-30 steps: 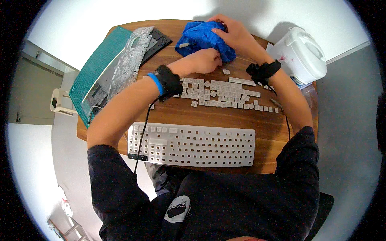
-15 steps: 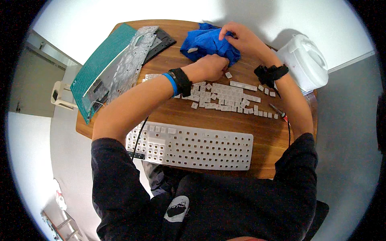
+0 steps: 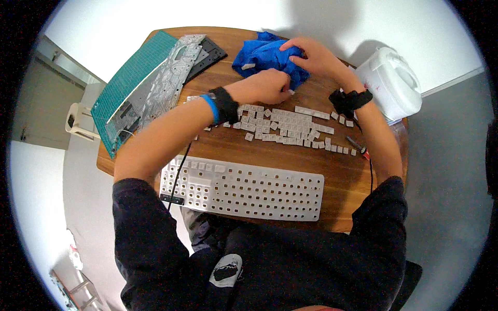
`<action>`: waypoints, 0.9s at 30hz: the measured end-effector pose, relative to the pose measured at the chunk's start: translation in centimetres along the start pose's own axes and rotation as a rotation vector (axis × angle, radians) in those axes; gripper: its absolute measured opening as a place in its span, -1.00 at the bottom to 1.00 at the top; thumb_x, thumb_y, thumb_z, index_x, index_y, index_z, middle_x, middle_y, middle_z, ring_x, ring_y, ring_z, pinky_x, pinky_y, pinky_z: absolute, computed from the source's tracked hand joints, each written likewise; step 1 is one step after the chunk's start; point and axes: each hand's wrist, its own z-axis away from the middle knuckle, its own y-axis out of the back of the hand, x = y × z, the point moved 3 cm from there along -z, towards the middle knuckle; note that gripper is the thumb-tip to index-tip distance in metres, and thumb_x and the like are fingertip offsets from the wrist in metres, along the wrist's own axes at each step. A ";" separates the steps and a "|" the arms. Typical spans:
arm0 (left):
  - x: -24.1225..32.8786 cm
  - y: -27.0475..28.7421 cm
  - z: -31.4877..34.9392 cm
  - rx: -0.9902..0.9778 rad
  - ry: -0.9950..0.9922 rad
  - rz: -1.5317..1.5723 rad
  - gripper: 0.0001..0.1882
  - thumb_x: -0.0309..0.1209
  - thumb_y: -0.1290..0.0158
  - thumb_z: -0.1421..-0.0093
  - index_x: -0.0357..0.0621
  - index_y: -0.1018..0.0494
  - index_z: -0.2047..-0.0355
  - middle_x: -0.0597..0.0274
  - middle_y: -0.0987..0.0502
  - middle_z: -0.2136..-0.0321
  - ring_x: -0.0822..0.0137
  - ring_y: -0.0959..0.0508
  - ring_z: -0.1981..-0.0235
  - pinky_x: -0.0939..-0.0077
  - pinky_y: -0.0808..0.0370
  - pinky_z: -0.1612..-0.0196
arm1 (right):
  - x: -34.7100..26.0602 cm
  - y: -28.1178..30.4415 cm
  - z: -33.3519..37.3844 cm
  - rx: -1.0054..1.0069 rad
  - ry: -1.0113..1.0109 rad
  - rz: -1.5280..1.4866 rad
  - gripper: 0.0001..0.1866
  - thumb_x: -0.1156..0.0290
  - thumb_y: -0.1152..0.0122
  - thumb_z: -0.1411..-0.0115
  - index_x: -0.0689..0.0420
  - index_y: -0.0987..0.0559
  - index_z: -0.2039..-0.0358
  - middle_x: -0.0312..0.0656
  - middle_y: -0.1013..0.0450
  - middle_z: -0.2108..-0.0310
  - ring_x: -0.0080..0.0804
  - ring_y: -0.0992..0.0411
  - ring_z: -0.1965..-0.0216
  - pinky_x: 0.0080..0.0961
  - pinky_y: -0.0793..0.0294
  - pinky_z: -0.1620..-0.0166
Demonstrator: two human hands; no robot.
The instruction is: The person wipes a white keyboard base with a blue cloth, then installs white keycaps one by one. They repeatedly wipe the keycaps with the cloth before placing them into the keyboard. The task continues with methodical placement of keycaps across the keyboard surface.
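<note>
At the far side of the table lies a crumpled blue cloth (image 3: 264, 53), with a white keycap (image 3: 248, 66) on its left part. My left hand (image 3: 271, 86) is closed in a pinch at the cloth's near edge, and a small white keycap (image 3: 291, 92) shows at its fingertips. Over the cloth's right side is my right hand (image 3: 315, 57), thumb and fingers apart and curved; whether they touch the fabric is hard to tell. Loose white keycaps (image 3: 293, 123) lie in uneven rows nearer to me. A white keyboard frame (image 3: 259, 192) with square holes and a few keycaps still fitted rests at the front edge.
A green cutting mat (image 3: 132, 80) carries a clear patterned sheet (image 3: 171, 78) and a dark panel (image 3: 208, 57) on the left. A screwdriver (image 3: 355, 143) lies by my right forearm. Beyond it stands a white lidded container (image 3: 386, 83). A black cable (image 3: 180, 173) crosses the frame.
My left hand has shifted slightly left and nearer, its fingertips now at the keycap that lay on the table. My right hand has moved a little nearer, fingers spread over the cloth.
</note>
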 end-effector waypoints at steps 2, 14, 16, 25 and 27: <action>-0.8 1.9 1.7 0.043 0.121 0.169 -0.63 -0.12 -0.22 -0.43 -0.21 -0.68 0.07 -0.10 -0.73 0.27 0.02 -0.74 0.22 0.06 -0.63 0.14 | 0.0 0.1 0.7 0.003 0.008 -0.018 -0.61 0.46 -0.35 -0.36 -0.02 -0.63 -0.19 -0.22 -0.61 -0.15 -0.26 -0.54 -0.12 -0.31 -0.55 -0.13; -4.0 5.3 7.1 0.134 0.300 0.765 -0.65 -0.11 -0.20 -0.47 -0.18 -0.65 0.16 0.42 -0.52 0.45 0.52 -0.45 0.41 0.45 -0.37 0.39 | -8.3 -2.4 -0.9 0.017 0.092 -0.019 -0.60 0.32 -0.44 -0.29 0.04 -0.59 -0.11 -0.09 -0.60 -0.10 0.00 -0.58 -0.15 -0.18 -0.61 -0.16; -3.8 4.9 7.1 0.217 0.297 0.785 -0.65 -0.11 -0.21 -0.46 -0.17 -0.65 0.21 0.43 -0.51 0.46 0.54 -0.44 0.43 0.46 -0.36 0.42 | -8.4 -2.5 -1.1 0.052 0.087 -0.059 -0.61 0.31 -0.43 -0.30 0.02 -0.59 -0.11 -0.09 -0.61 -0.08 -0.01 -0.59 -0.13 -0.18 -0.61 -0.14; -4.0 5.7 6.6 0.243 0.274 0.706 -0.66 -0.13 -0.24 -0.43 -0.19 -0.65 0.27 0.40 -0.56 0.46 0.52 -0.51 0.44 0.50 -0.42 0.40 | -8.0 -2.6 -0.9 0.139 0.083 -0.096 -0.60 0.36 -0.45 -0.27 -0.02 -0.65 -0.13 -0.12 -0.64 -0.07 -0.10 -0.62 -0.04 -0.27 -0.63 -0.07; -3.9 5.4 6.6 0.275 0.254 0.806 -0.68 -0.13 -0.23 -0.43 -0.16 -0.65 0.26 0.42 -0.56 0.45 0.53 -0.51 0.45 0.52 -0.42 0.40 | -8.6 -2.2 -1.0 0.116 -0.003 -0.132 -0.60 0.35 -0.47 -0.26 -0.01 -0.66 -0.11 -0.13 -0.64 -0.07 -0.14 -0.62 0.00 -0.30 -0.64 -0.03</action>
